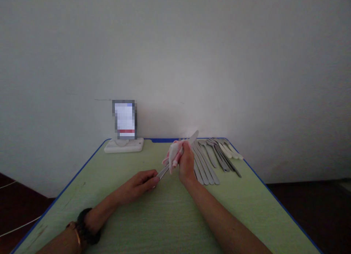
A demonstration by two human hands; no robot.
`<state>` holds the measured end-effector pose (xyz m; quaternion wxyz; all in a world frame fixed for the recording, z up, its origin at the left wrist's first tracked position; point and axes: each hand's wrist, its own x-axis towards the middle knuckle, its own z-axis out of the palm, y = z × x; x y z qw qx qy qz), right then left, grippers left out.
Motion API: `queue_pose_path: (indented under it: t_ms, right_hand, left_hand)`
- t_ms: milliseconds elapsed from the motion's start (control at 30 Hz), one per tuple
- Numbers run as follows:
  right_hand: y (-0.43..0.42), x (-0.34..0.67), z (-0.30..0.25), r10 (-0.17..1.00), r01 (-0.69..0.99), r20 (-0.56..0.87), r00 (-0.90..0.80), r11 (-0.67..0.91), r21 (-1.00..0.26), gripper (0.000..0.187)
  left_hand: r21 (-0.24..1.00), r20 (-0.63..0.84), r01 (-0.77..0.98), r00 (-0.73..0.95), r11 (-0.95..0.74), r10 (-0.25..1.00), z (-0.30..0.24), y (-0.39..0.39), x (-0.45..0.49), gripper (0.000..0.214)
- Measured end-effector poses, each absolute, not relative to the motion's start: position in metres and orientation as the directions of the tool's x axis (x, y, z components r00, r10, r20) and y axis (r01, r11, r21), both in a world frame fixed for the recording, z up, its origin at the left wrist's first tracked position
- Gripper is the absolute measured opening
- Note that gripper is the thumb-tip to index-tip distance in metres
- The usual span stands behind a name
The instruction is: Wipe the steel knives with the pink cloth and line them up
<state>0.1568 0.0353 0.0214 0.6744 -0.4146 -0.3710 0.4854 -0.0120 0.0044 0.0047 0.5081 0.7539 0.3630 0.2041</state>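
Note:
My left hand [141,183] pinches the handle end of a metal table knife [192,138], which slants up to the right over the green table [164,217]. My right hand [185,162] is closed around a pale pink cloth [173,156] wrapped round the middle of the knife. The knife's blade tip sticks out above my right hand. Right beside that hand lies a row of several knives [204,164], side by side on the table.
Further right lie spoons and forks [222,153] and white-handled pieces [233,152]. A blurred card stands on a white base [124,145] at the table's far left by the wall. The table has a blue edge [68,186]. A dark watch [89,228] is on my left wrist.

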Motion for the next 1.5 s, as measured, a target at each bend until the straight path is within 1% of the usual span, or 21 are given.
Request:
queue_pose_path:
  t_ms: [133, 233, 333, 467, 533, 633, 733, 833, 933, 1067, 1200, 1267, 1367, 1433, 1500]
  right_hand:
    - [0.041, 0.169, 0.036, 0.951, -0.372, 0.168, 0.259, 0.259, -0.891, 0.054]
    - [0.046, 0.181, 0.045, 0.924, -0.365, 0.200, 0.325, 0.318, -0.875, 0.053]
    - [0.051, 0.196, 0.056, 0.901, -0.395, 0.199, 0.386, 0.357, -0.847, 0.051]
    - [0.053, 0.207, 0.070, 0.904, -0.529, 0.160, 0.397, 0.368, -0.765, 0.048]
    - [0.052, 0.204, 0.072, 0.902, -0.556, 0.127, 0.412, 0.359, -0.750, 0.048]
    - [0.049, 0.196, 0.067, 0.898, -0.515, 0.108, 0.427, 0.339, -0.787, 0.053]
    - [0.046, 0.190, 0.061, 0.892, -0.436, 0.137, 0.431, 0.339, -0.834, 0.057]
    - [0.042, 0.186, 0.059, 0.889, -0.391, 0.168, 0.426, 0.348, -0.852, 0.059]
    - [0.038, 0.179, 0.056, 0.902, -0.372, 0.170, 0.398, 0.327, -0.869, 0.061]
    - [0.031, 0.160, 0.041, 0.931, -0.353, 0.165, 0.325, 0.282, -0.892, 0.062]
    - [0.024, 0.145, 0.027, 0.974, -0.297, 0.140, 0.178, 0.189, -0.936, 0.058]
    - [0.023, 0.144, 0.027, 0.977, -0.283, 0.158, 0.140, 0.192, -0.940, 0.056]
    - [0.026, 0.152, 0.035, 0.968, -0.276, 0.205, 0.146, 0.239, -0.931, 0.055]
    - [0.028, 0.159, 0.042, 0.961, -0.254, 0.229, 0.158, 0.263, -0.931, 0.053]
    - [0.029, 0.164, 0.046, 0.956, -0.240, 0.219, 0.195, 0.263, -0.934, 0.049]
  left_hand:
    - [0.920, -0.063, 0.323, 0.677, -0.220, 0.733, 0.007, 0.006, -0.015, 0.038]
    - [0.920, -0.064, 0.325, 0.674, -0.218, 0.736, 0.007, 0.006, -0.015, 0.039]
    - [0.913, -0.083, 0.345, 0.681, -0.219, 0.728, 0.006, 0.006, -0.015, 0.040]
    - [0.909, -0.085, 0.351, 0.684, -0.225, 0.724, 0.003, 0.008, -0.015, 0.040]
    - [0.902, -0.078, 0.361, 0.672, -0.234, 0.736, 0.001, 0.009, -0.015, 0.041]
    - [0.883, -0.081, 0.395, 0.661, -0.255, 0.746, -0.001, 0.009, -0.016, 0.042]
    - [0.860, -0.077, 0.422, 0.663, -0.286, 0.745, 0.000, 0.008, -0.015, 0.041]
    - [0.860, -0.063, 0.414, 0.668, -0.299, 0.742, 0.002, 0.008, -0.015, 0.041]
    - [0.866, -0.059, 0.406, 0.664, -0.293, 0.745, 0.003, 0.007, -0.015, 0.042]
    - [0.863, -0.048, 0.409, 0.651, -0.298, 0.757, 0.003, 0.007, -0.013, 0.044]
    - [0.875, -0.009, 0.377, 0.638, -0.303, 0.770, -0.001, 0.007, -0.009, 0.045]
    - [0.864, 0.034, 0.380, 0.609, -0.330, 0.792, -0.003, 0.007, -0.007, 0.043]
    - [0.831, 0.105, 0.419, 0.528, -0.366, 0.843, -0.002, 0.009, -0.004, 0.039]
    - [0.830, 0.128, 0.441, 0.445, -0.342, 0.886, -0.001, 0.010, -0.002, 0.036]
    - [0.843, 0.139, 0.448, 0.354, -0.298, 0.925, -0.001, 0.011, -0.002, 0.033]
